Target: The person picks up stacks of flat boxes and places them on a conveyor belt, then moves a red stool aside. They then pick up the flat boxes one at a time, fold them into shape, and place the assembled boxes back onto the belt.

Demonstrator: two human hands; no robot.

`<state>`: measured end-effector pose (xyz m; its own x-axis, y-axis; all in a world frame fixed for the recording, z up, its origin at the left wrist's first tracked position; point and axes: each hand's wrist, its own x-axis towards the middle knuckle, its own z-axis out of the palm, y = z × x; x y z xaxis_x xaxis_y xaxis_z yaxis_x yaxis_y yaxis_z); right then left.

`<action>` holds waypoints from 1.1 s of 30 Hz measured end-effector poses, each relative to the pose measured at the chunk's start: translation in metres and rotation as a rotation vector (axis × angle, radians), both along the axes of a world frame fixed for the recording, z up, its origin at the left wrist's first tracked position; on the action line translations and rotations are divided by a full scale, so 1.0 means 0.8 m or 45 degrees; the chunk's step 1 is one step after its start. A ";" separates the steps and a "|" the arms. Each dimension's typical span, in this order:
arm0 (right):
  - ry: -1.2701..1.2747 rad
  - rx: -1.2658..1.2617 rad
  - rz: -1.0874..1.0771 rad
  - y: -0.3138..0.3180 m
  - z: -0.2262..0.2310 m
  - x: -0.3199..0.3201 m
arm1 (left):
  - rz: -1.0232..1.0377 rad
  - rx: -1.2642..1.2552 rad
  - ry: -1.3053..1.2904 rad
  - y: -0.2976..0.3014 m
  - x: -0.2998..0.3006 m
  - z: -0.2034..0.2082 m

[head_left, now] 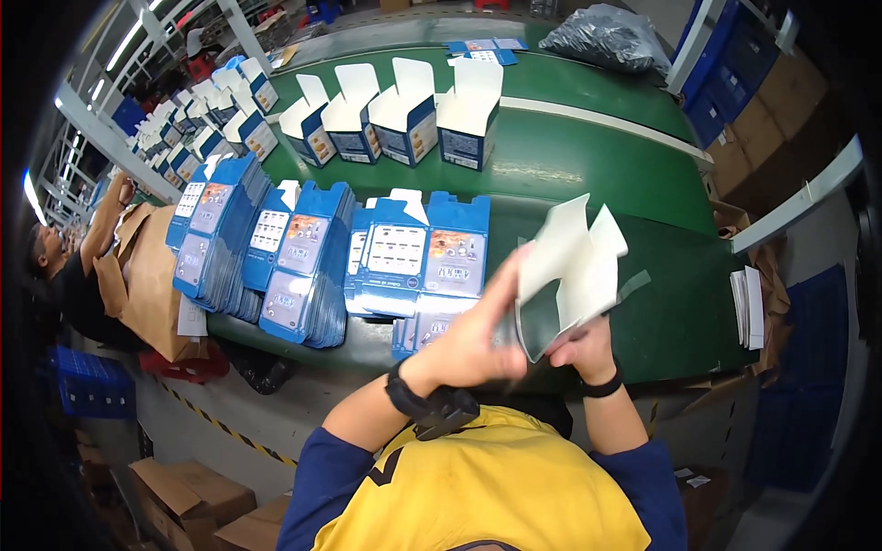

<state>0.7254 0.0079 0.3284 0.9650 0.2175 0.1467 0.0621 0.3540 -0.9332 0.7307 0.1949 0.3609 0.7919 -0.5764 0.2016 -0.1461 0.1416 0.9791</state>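
In front of me at the table's near edge is a carton (588, 266), partly unfolded, its white inside and raised flaps showing. My left hand (473, 342) grips its left side, fingers along the outer wall and thumb toward the lower edge. On the near lower edge my right hand (586, 349) is closed, its fingers partly hidden by the carton. The carton is tilted and slightly blurred. Close beside my left hand lies a pile of flat blue printed cartons (457, 259). Two more stacks of flat cartons, a middle one (308, 248) and a left one (209, 230), stand farther left.
Several erected cartons with open white lids (404, 129) stand in a row on the green surface (570, 151). More erected cartons (207, 115) crowd the far left. A dark plastic bag (606, 39) lies at the back. Another person (69, 262) works at left beside brown paper (152, 275).
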 end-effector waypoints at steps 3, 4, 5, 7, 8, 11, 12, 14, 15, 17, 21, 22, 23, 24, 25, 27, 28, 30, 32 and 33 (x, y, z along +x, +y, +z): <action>-0.370 -0.230 -0.223 0.010 -0.031 0.028 | -0.237 -0.114 -0.190 -0.028 -0.009 -0.015; -0.294 -0.178 -0.242 0.006 -0.034 0.025 | -0.208 -0.031 -0.112 -0.030 -0.009 -0.021; -0.222 -0.120 -0.266 0.004 -0.033 0.022 | -0.176 0.053 -0.035 -0.031 -0.008 -0.023; -0.268 -0.090 -0.267 -0.003 -0.009 0.012 | 0.061 0.139 -0.122 -0.022 0.003 -0.023; -0.212 0.005 -0.306 0.000 0.004 0.004 | 0.136 0.291 -0.353 -0.015 0.009 -0.018; -0.312 -0.162 -0.072 -0.032 0.034 -0.007 | 0.321 0.373 -0.826 -0.014 0.010 -0.017; -0.390 -0.227 -0.033 -0.037 0.036 -0.011 | 0.399 0.386 -0.969 -0.015 0.014 -0.020; -0.402 -0.169 0.039 -0.041 0.041 -0.016 | 0.429 0.301 -1.030 -0.019 0.018 -0.015; -0.381 -0.099 0.110 -0.045 0.047 -0.016 | 0.466 0.216 -1.088 -0.021 0.019 -0.012; -0.438 -0.253 0.053 -0.052 0.044 -0.013 | 0.429 0.194 -1.073 -0.023 0.018 -0.012; -0.393 -0.313 -0.199 -0.033 0.041 -0.019 | 0.315 0.132 -0.908 -0.030 0.010 -0.021; -0.314 -0.161 -0.289 -0.028 0.043 -0.020 | 0.281 0.090 -0.920 -0.033 0.008 -0.021; -0.369 -0.004 -0.207 -0.025 0.047 -0.016 | 0.246 0.048 -0.931 -0.036 0.005 -0.018; -0.369 -0.004 -0.207 -0.024 0.047 -0.015 | 0.245 0.049 -0.931 -0.037 0.005 -0.018; -0.317 0.430 -0.039 -0.022 0.046 -0.014 | 0.309 0.126 -1.035 -0.037 0.005 -0.019; -0.301 0.607 0.075 -0.031 0.035 -0.009 | 0.360 0.147 -1.113 -0.037 0.007 -0.019; -0.290 0.695 0.135 -0.035 0.030 -0.006 | 0.360 0.149 -1.112 -0.037 0.007 -0.018; -0.618 -0.217 -0.117 -0.040 0.024 -0.005 | 0.369 0.215 -1.052 -0.037 0.008 -0.014; -0.566 -0.314 -0.260 -0.036 0.029 -0.008 | 0.347 0.263 -1.086 -0.036 0.013 -0.011; -0.640 -0.451 -0.281 -0.041 0.022 -0.008 | 0.332 0.289 -1.076 -0.037 0.013 -0.011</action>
